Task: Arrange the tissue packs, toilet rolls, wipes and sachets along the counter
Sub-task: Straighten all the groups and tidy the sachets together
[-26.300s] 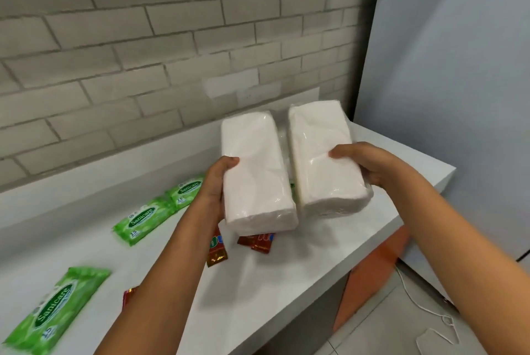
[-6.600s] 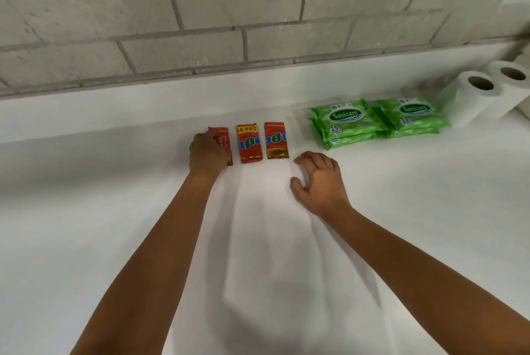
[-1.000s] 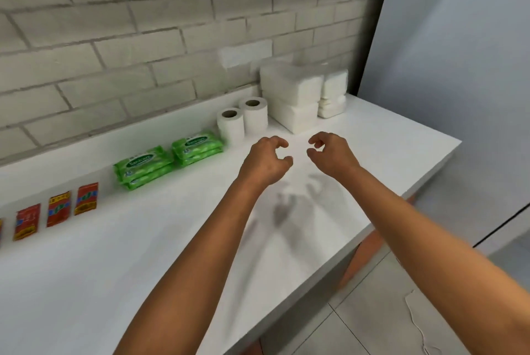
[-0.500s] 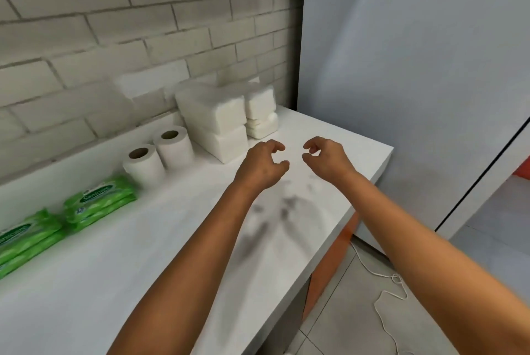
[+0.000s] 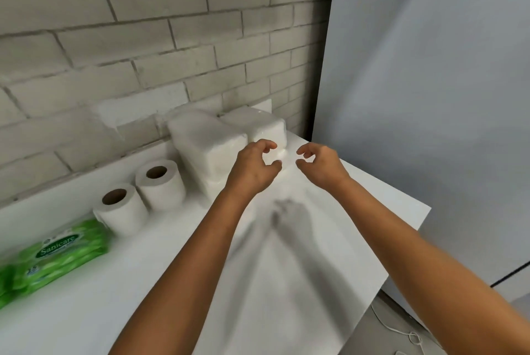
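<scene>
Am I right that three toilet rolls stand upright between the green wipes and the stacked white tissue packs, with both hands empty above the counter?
Not quite: the head view shows two toilet rolls, not three. They do stand upright between the green wipes and the stacked white tissue packs, and the left hand and right hand are both empty above the counter.

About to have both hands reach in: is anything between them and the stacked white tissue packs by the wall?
Nothing visible. The left hand and right hand hover, fingers curled and holding nothing, just in front of the stacked white tissue packs. The two white toilet rolls stand off to the left, clear of the path.
</scene>
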A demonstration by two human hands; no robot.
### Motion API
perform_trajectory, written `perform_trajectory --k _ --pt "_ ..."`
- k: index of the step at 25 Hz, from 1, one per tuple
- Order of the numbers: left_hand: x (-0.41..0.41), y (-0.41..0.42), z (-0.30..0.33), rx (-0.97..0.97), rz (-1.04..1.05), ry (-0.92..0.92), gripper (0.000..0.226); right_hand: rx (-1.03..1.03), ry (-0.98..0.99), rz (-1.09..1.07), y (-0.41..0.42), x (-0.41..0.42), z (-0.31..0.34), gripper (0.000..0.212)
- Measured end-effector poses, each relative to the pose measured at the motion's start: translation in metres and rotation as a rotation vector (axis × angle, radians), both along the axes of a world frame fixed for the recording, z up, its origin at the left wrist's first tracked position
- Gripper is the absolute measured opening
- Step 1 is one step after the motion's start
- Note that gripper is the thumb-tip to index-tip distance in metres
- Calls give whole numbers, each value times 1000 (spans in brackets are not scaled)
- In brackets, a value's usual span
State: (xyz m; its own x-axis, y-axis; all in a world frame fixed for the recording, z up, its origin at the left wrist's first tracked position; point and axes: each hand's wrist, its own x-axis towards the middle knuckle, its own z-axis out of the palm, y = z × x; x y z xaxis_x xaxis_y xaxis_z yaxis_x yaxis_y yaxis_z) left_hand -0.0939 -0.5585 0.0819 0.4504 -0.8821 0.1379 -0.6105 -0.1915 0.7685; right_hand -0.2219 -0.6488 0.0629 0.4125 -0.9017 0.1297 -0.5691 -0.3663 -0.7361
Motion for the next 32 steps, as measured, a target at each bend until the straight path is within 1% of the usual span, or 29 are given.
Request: perform_trajectory --k 4,7,9,11,13,16,18,21,25,26,29,32 --pt "21 -26 1 -60 100 -4 35 3 -84 69 -36 29 8 24" --pt "32 -41 10 -98 212 -52 35 15 -145 152 -72 52 17 24" --pt "41 -48 14 -125 381 -64 34 29 -155 229 -98 68 20 25" --pt "52 -53 18 -156 596 -44 35 35 -158 319 -123 85 21 25" --pt "61 -55 17 -189 766 -8 37 35 -171 376 -141 96 21 25" --pt "68 -60 14 -254 963 82 44 56 -171 432 -173 110 24 25" --pt "73 -54 3 -254 1024 150 49 74 -176 429 -189 116 24 25" --pt "89 -45 -16 -238 1072 257 53 131 -189 430 -209 125 19 25" --pt "109 -41 -31 -291 1022 587 56 158 -225 395 -233 139 6 25" --pt "113 -41 -35 -309 1002 643 56 175 -231 365 -240 141 0 26" --pt "119 -38 -52 -368 916 727 58 236 -220 312 -253 141 -22 28" --pt "130 -40 -74 -425 809 821 61 385 -241 299 -257 145 -42 34"
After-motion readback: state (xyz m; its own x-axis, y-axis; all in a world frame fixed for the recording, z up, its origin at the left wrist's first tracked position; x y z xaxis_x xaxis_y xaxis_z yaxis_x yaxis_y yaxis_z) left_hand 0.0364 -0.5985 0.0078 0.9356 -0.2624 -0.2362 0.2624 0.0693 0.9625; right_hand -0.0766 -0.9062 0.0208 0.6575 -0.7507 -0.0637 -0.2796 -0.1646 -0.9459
